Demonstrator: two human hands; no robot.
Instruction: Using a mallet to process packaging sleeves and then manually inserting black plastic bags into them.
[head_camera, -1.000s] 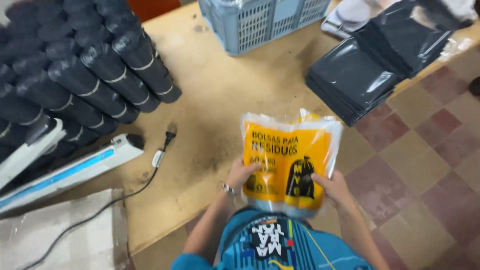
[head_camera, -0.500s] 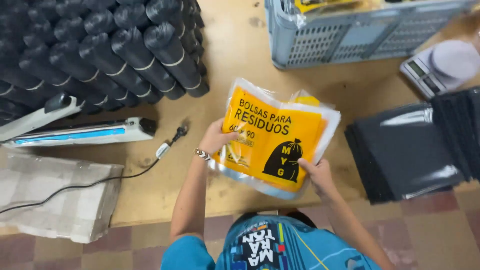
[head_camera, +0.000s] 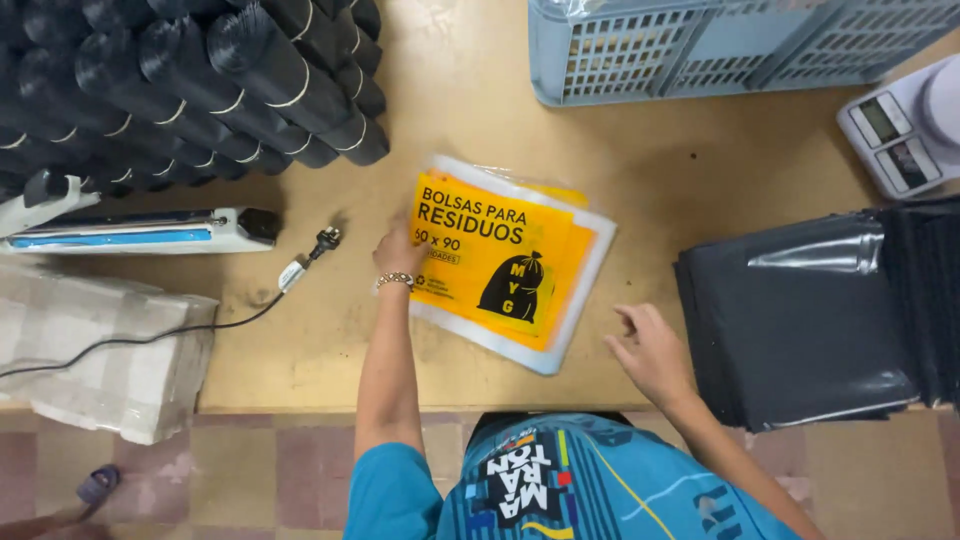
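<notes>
Resting our left hand (head_camera: 398, 255) flat on the left edge of the yellow packet of bags (head_camera: 505, 262), we are keeping its fingers spread, pinching nothing; the packet is lying on the tabletop (head_camera: 480, 110), between the stacked black rolls (head_camera: 200, 80) and the pile of dark folded bags (head_camera: 810, 320); our right hand (head_camera: 652, 350) is hovering open just beside the packet's lower right corner, touching nothing; a blue crate (head_camera: 740, 45) is standing beyond.

Lighting: even, warm, moderately bright, overhead. Shadows: soft, short, beneath the black rolls (head_camera: 200, 80) and the crate (head_camera: 740, 50). Glare: pale sheen on the folded grey bags (head_camera: 810, 320) and the clear packet edge (head_camera: 575, 300). Focus: sharp throughout; right hand (head_camera: 655, 350) slightly motion-blurred. Mild wide-angle stretching at edges.
</notes>
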